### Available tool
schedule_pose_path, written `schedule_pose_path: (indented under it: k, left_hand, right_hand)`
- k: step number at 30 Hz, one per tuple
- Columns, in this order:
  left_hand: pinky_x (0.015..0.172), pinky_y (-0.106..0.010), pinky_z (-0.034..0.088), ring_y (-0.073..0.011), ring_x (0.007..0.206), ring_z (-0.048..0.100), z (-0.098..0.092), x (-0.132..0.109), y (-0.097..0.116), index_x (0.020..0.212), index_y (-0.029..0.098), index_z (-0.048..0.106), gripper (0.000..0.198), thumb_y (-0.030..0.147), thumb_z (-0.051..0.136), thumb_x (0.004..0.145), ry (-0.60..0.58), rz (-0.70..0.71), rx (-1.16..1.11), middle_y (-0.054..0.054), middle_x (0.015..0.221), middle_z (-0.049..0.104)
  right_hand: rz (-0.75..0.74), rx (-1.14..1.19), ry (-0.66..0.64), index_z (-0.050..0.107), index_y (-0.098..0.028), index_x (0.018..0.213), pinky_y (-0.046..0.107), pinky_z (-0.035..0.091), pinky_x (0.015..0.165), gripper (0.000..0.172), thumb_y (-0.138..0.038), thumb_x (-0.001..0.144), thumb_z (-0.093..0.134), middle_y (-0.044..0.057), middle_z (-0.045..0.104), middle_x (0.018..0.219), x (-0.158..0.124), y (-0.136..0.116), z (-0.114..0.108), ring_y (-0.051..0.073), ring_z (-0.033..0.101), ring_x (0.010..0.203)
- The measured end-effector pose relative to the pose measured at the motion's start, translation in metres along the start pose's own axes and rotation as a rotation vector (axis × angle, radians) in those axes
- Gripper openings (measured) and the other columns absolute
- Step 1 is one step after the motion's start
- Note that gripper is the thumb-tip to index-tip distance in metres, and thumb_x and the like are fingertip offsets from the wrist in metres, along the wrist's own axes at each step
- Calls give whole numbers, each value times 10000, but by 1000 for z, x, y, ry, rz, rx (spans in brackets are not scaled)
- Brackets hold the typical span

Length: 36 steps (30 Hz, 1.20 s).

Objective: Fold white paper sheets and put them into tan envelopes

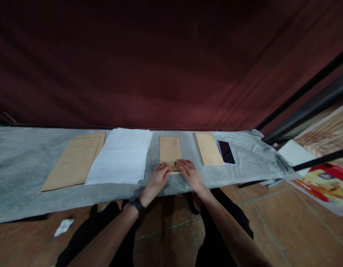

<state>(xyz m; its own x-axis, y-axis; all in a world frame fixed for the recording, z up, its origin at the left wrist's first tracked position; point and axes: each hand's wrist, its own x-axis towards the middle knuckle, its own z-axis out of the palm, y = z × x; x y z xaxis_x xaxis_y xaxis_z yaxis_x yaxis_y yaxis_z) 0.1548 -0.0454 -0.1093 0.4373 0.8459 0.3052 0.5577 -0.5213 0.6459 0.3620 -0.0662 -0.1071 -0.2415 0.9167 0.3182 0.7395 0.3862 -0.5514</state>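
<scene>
Directly in front of me a small brown envelope (170, 148) lies flat, its near end toward me. My left hand (159, 176) is at its near left corner, fingers bent and closed on the paper; a dark watch band circles that wrist. At the near right corner my right hand (190, 173) has its fingers closed on the same end. Between the hands a narrow paler strip shows along the near edge, perhaps the flap. The fingertips partly cover that edge.
Left of the envelope are white paper sheets (121, 155) and larger brown envelopes (72, 161). To the right lie a stack of small brown envelopes (208, 148) and a phone (227, 152). A grey cloth (251, 159) covers the narrow table. A red-yellow box (324, 185) stands lower right.
</scene>
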Motion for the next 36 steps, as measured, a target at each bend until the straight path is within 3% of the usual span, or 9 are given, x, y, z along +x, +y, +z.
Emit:
schedule_pose_path:
  k: [2, 5, 12, 14, 17, 21, 26, 33, 36]
  left_hand:
    - [911, -384, 506, -210, 965, 605, 0, 0, 0, 855, 217, 610, 173, 74, 516, 881, 18, -16, -17, -35, 948, 657]
    - [931, -378, 496, -210, 1001, 585, -2, -3, 1, 867, 213, 603, 136, 99, 533, 883, 31, -25, -25, -38, 980, 622]
    - [901, -392, 504, -221, 938, 553, -6, -5, 0, 818, 215, 557, 141, 133, 495, 914, 24, -71, 103, -34, 915, 564]
    - [896, -395, 509, -219, 933, 547, -6, -5, 0, 823, 215, 551, 152, 138, 470, 927, 25, -68, 133, -34, 915, 559]
    - [889, -398, 514, -214, 929, 543, -4, -6, 2, 843, 216, 550, 158, 136, 448, 934, 40, -65, 161, -34, 935, 558]
    - [897, -417, 517, -230, 964, 543, -3, -11, 3, 917, 210, 562, 141, 156, 437, 951, 101, -93, 210, -61, 1019, 563]
    - [950, -437, 507, -267, 1068, 548, -4, -15, 4, 1059, 204, 564, 174, 138, 477, 924, 139, -98, 276, -94, 1136, 561]
    - [970, -439, 508, -264, 1088, 572, -7, -14, 4, 1122, 189, 584, 271, 85, 443, 914, 138, -99, 320, -115, 1210, 593]
    - [1023, -456, 486, -274, 1210, 557, -9, -18, 6, 1232, 176, 571, 406, 30, 405, 892, 106, -48, 378, -133, 1332, 577]
  right_hand:
    - [-12, -8, 53, 620, -229, 1327, 479, 415, 1116, 374, -313, 1050, 382, 92, 660, 1332, -7, -9, 1, 229, 576, 1266]
    - [-52, -44, 7, 607, -256, 1331, 451, 476, 1029, 343, -281, 1025, 456, 80, 672, 1273, -16, -19, 4, 242, 596, 1197]
    - [67, -150, 8, 652, -242, 1242, 421, 495, 965, 278, -264, 1007, 507, 87, 675, 1140, -8, -12, 6, 248, 606, 1078]
    - [70, -209, -38, 648, -241, 1269, 432, 488, 979, 311, -275, 1025, 460, 99, 674, 1170, -7, -17, 7, 257, 606, 1093]
    - [-41, -182, -113, 583, -247, 1383, 426, 466, 1051, 391, -286, 1044, 392, 92, 650, 1313, -14, -32, 14, 243, 590, 1200]
    - [-155, -179, -177, 426, -183, 1518, 442, 354, 1195, 535, -387, 1024, 443, 92, 485, 1535, -30, -45, 25, 243, 451, 1407]
    - [-157, -238, -183, 349, -183, 1556, 444, 278, 1244, 568, -382, 1031, 433, 76, 384, 1593, -37, -35, 16, 221, 371, 1469]
    - [-132, -277, -180, 297, -184, 1576, 471, 301, 1233, 597, -359, 1028, 458, 93, 374, 1594, -44, -21, -6, 231, 381, 1465]
    - [-131, -276, -184, 291, -206, 1578, 473, 313, 1229, 591, -363, 1031, 451, 89, 386, 1588, -45, -19, -10, 226, 394, 1458]
